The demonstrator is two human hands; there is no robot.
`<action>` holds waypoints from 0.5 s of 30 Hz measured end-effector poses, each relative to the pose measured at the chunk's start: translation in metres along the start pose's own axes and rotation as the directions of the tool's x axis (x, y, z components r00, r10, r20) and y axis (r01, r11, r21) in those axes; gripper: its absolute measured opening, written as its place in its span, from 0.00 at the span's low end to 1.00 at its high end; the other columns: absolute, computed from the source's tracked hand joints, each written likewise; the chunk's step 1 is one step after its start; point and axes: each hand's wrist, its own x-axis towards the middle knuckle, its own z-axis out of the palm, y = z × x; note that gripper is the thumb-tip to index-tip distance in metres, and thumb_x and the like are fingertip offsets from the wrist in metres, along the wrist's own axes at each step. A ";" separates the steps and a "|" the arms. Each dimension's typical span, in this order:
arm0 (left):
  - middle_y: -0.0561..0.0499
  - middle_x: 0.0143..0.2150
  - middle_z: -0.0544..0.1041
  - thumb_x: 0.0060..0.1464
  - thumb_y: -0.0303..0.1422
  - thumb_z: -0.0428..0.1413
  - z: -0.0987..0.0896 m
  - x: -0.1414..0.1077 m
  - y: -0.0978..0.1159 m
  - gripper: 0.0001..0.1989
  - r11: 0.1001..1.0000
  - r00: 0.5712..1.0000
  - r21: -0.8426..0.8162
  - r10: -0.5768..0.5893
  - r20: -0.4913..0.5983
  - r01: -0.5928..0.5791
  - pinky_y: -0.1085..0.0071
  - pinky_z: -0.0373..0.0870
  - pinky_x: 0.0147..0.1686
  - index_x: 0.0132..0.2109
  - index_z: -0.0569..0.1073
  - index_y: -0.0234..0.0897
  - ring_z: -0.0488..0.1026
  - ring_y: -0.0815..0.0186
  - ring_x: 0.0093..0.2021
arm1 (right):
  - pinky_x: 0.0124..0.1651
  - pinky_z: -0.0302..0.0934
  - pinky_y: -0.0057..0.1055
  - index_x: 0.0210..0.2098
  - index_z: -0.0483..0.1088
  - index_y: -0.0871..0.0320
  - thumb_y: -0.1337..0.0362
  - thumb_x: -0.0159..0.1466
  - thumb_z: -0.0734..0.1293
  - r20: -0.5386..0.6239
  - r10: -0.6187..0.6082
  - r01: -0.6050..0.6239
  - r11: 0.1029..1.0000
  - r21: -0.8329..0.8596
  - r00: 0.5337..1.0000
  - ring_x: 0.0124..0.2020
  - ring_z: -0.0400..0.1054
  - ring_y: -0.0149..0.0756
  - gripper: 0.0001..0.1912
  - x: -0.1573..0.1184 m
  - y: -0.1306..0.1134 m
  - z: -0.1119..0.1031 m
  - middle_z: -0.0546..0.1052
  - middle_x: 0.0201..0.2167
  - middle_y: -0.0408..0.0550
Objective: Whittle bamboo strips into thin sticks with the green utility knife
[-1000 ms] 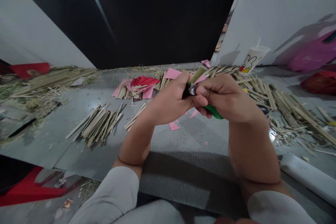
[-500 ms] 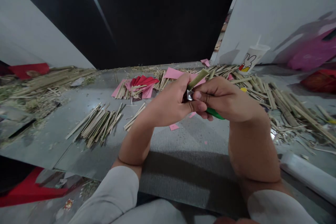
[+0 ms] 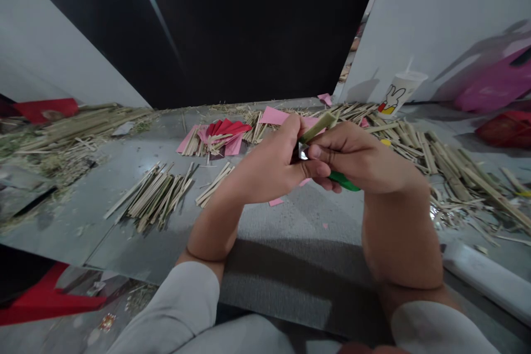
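Both my hands meet above the middle of the grey work surface [image 3: 290, 232]. My left hand [image 3: 269, 166] grips a short greenish bamboo strip [image 3: 319, 125] whose free end points up and to the right. My right hand [image 3: 360, 157] is closed around a knife with a green handle [image 3: 344, 181]. Its metal blade [image 3: 302, 151] rests against the strip just above my left thumb. The lower part of the strip is hidden inside my left fist.
A fan of thin bamboo slivers [image 3: 155, 196] lies left of my hands. Red and pink paper pieces [image 3: 226, 131] lie behind them. A large heap of bamboo strips [image 3: 435, 157] covers the right side, with a paper cup [image 3: 398, 93] at the wall. A pale roll [image 3: 485, 279] lies at the lower right.
More of the bamboo strip now sticks out past my left hand, up and to the right. Both hands stayed pressed together and shifted only slightly.
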 end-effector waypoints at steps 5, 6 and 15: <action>0.51 0.41 0.83 0.62 0.58 0.65 0.003 0.000 0.003 0.29 0.998 1.000 -0.066 -0.010 0.005 0.011 0.61 0.82 0.40 0.47 0.59 0.45 0.87 0.57 0.42 | 0.17 0.55 0.21 0.25 0.69 0.60 0.51 0.75 0.72 -0.037 -0.043 0.044 0.999 0.025 0.998 0.15 0.62 0.25 0.27 0.000 0.000 0.000 0.71 0.17 0.42; 0.51 0.40 0.83 0.63 0.58 0.64 0.004 0.000 0.003 0.28 0.996 1.000 -0.085 -0.015 0.004 0.016 0.60 0.82 0.40 0.47 0.59 0.45 0.87 0.57 0.42 | 0.17 0.55 0.20 0.25 0.69 0.60 0.51 0.75 0.72 -0.045 -0.057 0.059 0.998 0.031 0.997 0.15 0.62 0.24 0.27 0.001 0.000 0.001 0.71 0.17 0.43; 0.53 0.37 0.80 0.63 0.59 0.63 -0.001 0.002 0.002 0.29 1.000 0.999 0.014 0.003 -0.053 -0.002 0.63 0.79 0.37 0.47 0.60 0.44 0.85 0.57 0.41 | 0.16 0.54 0.20 0.24 0.67 0.59 0.47 0.76 0.71 -0.157 -0.169 0.177 0.983 0.039 0.973 0.15 0.60 0.23 0.30 0.006 0.000 0.012 0.69 0.17 0.41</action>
